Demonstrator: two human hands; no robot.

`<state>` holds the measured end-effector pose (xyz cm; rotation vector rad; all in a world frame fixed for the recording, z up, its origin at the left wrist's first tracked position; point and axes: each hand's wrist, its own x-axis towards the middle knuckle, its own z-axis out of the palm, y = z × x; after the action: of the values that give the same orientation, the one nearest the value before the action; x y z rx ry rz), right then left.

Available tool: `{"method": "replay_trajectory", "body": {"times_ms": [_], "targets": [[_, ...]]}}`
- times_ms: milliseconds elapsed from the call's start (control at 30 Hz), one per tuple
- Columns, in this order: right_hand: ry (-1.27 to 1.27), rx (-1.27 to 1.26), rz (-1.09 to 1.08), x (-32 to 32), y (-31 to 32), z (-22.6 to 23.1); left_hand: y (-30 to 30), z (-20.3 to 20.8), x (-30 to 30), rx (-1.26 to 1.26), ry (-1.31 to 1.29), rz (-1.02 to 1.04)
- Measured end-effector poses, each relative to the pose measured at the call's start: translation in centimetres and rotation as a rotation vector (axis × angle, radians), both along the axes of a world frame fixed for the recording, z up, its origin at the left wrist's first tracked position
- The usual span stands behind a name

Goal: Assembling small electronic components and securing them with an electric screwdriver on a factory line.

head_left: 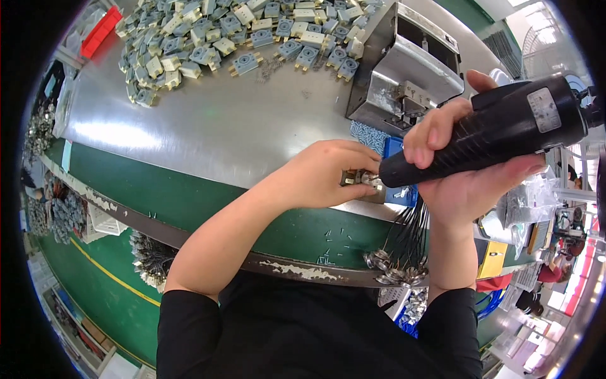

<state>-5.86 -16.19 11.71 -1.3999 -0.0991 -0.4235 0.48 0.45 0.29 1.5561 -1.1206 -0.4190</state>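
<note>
My right hand [454, 158] is wrapped round a black electric screwdriver [505, 123], whose tip end slants down to the left. At that tip sits a small metal and plastic part [361, 179], gripped between the thumb and fingers of my left hand [331, 174]. The fingers hide much of the part, so its exact kind does not show. Beside it stands a blue fixture [407, 196] on the bench. Close behind my hands lies a heap of small bluish screws [369, 136] in front of a metal feeder box [407, 69].
A big pile of grey and cream plug parts [252, 31] covers the far bench. Black cables [407, 234] with metal ends hang over the near edge. Loose screws [325, 259] lie on the green mat [297, 227]. At far left is a red bin [101, 31].
</note>
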Motion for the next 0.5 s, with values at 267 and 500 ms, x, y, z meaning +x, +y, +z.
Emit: {"method": "replay_trajectory", "body": {"times_ms": [267,500], "targets": [[0.061,-0.136,-0.031,0.6,1.5,-1.0,0.4,0.1,-0.1,0.034,-0.026,0.009],[0.065,-0.106,-0.002,0.5,1.5,-1.3,0.4,-0.1,-0.1,0.019,-0.051,0.032]]}}
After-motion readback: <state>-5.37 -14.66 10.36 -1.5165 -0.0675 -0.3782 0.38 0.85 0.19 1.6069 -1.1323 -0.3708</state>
